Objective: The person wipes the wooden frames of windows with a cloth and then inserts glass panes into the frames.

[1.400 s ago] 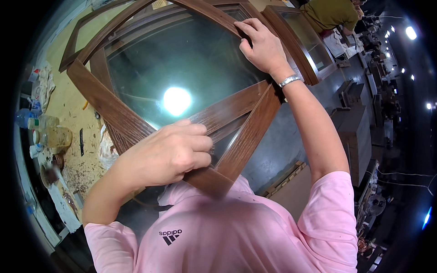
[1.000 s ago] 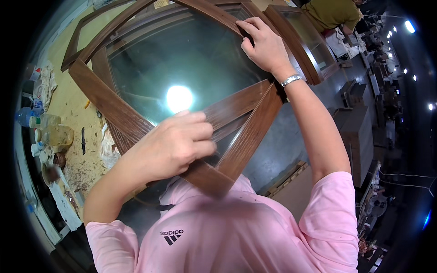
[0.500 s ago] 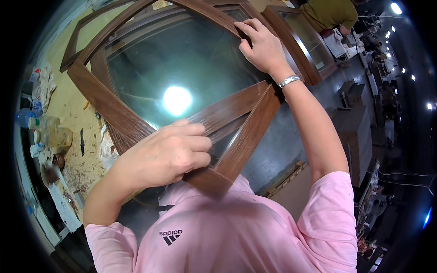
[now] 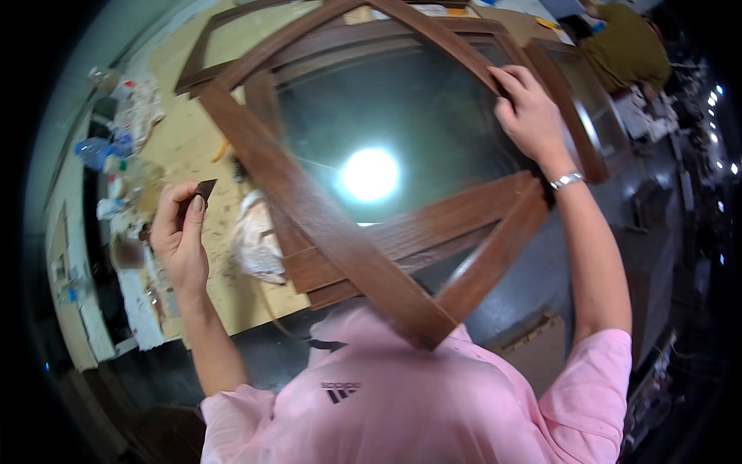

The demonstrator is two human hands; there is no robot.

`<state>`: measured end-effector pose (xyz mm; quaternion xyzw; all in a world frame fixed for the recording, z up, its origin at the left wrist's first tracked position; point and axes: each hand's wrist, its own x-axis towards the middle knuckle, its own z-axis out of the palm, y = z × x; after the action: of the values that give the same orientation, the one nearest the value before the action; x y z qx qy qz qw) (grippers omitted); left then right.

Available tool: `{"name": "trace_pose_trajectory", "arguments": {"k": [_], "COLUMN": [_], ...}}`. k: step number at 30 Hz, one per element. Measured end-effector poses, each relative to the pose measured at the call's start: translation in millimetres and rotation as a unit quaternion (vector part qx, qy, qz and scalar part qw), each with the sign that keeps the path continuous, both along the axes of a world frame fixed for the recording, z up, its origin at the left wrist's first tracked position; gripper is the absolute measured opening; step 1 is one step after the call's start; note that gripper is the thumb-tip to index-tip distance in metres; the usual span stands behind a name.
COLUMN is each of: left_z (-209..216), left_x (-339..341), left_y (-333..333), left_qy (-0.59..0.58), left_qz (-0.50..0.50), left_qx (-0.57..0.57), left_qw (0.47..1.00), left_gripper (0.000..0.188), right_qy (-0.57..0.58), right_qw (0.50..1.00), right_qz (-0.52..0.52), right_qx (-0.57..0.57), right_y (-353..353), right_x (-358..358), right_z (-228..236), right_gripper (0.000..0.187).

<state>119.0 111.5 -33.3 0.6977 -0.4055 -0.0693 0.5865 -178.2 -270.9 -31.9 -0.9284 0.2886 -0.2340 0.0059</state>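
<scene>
Pinching a dark chip [image 4: 204,188], left hand [image 4: 179,236] hovers by rags [image 4: 259,236]; right hand [image 4: 529,116] grips the wooden frame [image 4: 325,224]

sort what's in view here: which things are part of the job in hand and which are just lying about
In hand:
wooden frame
right hand gripping its far rail
left hand pinching a small dark piece

Lying about:
white rag
plastic bottles
workbench
</scene>
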Motion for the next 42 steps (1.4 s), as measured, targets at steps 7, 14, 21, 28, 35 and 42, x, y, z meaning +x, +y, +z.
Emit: {"name": "trace_pose_trajectory", "arguments": {"k": [7, 14, 21, 28, 35, 42], "left_z": [-152.9, -94.3, -62.5, 70.3, 57.9, 54.1], "left_x": [70.3, 2.8, -7.7, -113.8, -138.2, -145.6], "left_y": [127.5, 67.8, 46.5, -82.5, -103.0, -111.6], "left_qy": [-0.037, -0.075, 0.117, -0.279, -0.259, -0.21], "left_qz": [0.227, 0.074, 0.012, -0.335, -0.543, -0.537], "left_qx": [0.33, 0.22, 0.064, 0.057, 0.198, 0.182], "left_qw": [0.915, 0.97, 0.991, 0.898, 0.774, 0.796], "left_gripper": [0.024, 0.025, 0.02, 0.017, 0.027, 0.023], "right_qy": [0.017, 0.012, -0.006, 0.004, -0.034, 0.008], "right_qw": [1.0, 1.0, 1.0, 1.0, 0.999, 0.999], "right_qz": [0.015, 0.01, 0.019, -0.007, -0.005, -0.025], "right_qx": [0.011, 0.004, -0.011, -0.013, -0.031, -0.017], "right_y": [7.9, 5.6, 5.9, -4.0, 2.1, 11.0], "right_x": [5.8, -4.0, 0.5, -13.2, -5.4, 7.0], "right_z": [0.2, -2.8, -6.4, -12.8, -17.3, -13.3], "right_gripper": [0.042, 0.042, 0.038, 0.038, 0.035, 0.036]}}
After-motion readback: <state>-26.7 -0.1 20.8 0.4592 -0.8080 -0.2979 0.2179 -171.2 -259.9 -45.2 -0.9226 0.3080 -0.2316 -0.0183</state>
